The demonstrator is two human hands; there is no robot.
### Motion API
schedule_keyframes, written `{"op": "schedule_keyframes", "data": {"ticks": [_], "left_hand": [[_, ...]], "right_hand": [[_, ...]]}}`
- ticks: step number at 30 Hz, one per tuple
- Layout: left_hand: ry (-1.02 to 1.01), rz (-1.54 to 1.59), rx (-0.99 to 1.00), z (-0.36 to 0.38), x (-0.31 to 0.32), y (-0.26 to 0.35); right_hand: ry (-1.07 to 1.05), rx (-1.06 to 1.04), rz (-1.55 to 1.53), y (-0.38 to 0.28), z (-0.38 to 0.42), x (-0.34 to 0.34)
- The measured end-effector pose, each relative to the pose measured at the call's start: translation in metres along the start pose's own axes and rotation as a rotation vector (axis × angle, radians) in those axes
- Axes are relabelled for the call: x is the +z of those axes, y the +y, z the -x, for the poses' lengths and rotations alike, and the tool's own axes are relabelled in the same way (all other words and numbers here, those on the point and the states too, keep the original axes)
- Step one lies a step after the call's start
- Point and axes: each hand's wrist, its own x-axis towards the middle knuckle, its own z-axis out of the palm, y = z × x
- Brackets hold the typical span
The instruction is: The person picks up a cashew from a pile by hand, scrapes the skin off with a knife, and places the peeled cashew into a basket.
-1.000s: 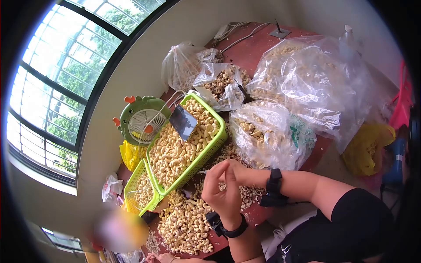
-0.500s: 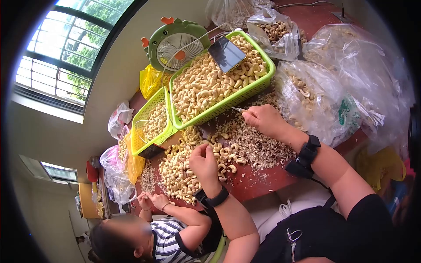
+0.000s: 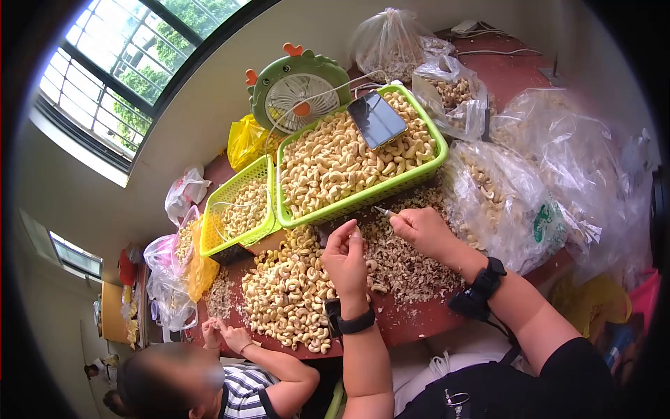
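My right hand [image 3: 427, 234] grips a small knife [image 3: 383, 211], its short pointed blade sticking out to the left below the big green basket [image 3: 363, 197]. Close by on the left, my left hand [image 3: 347, 264] is raised with thumb and fingers pinched together. A pale bit that looks like a cashew nut shows at its fingertips, mostly hidden. Beneath and left of that hand spreads a pile of cashew nuts [image 3: 286, 293] on the red table [image 3: 412, 328]. Brown skin scraps [image 3: 412, 269] lie heaped under my right hand.
Cashews fill the big basket, with a phone [image 3: 377, 120] on top, and a smaller yellow-green basket [image 3: 237, 209]. Behind stands a green fan [image 3: 296, 94]. Plastic bags [image 3: 509, 202] of nuts crowd the right side. At lower left, another person's hands [image 3: 223, 335] work near the table edge.
My left hand has moved up and right, closer to the knife. The right hand keeps its grip on the knife. The whole view has tilted and shifted slightly.
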Motion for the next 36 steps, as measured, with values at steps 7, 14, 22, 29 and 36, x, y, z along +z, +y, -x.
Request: {"op": "schedule_keyframes", "data": {"ticks": [7, 14, 22, 29, 36], "left_hand": [[-0.129, 0.481, -0.262, 0.006, 0.005, 0.003], [-0.181, 0.722, -0.322, 0.005, 0.0, -0.004], [-0.137, 0.813, -0.358, 0.004, -0.003, -0.007], [-0.126, 0.753, -0.309, 0.006, -0.003, -0.008], [-0.113, 0.795, -0.34, 0.008, -0.003, -0.002]], "right_hand": [[-0.088, 0.027, -0.112, -0.006, 0.002, 0.006], [-0.15, 0.03, -0.216, -0.011, 0.006, 0.011], [-0.165, 0.033, -0.205, -0.004, 0.005, 0.017], [-0.185, 0.06, -0.198, -0.006, 0.005, 0.017], [-0.186, 0.07, -0.229, -0.009, 0.006, 0.016]]}}
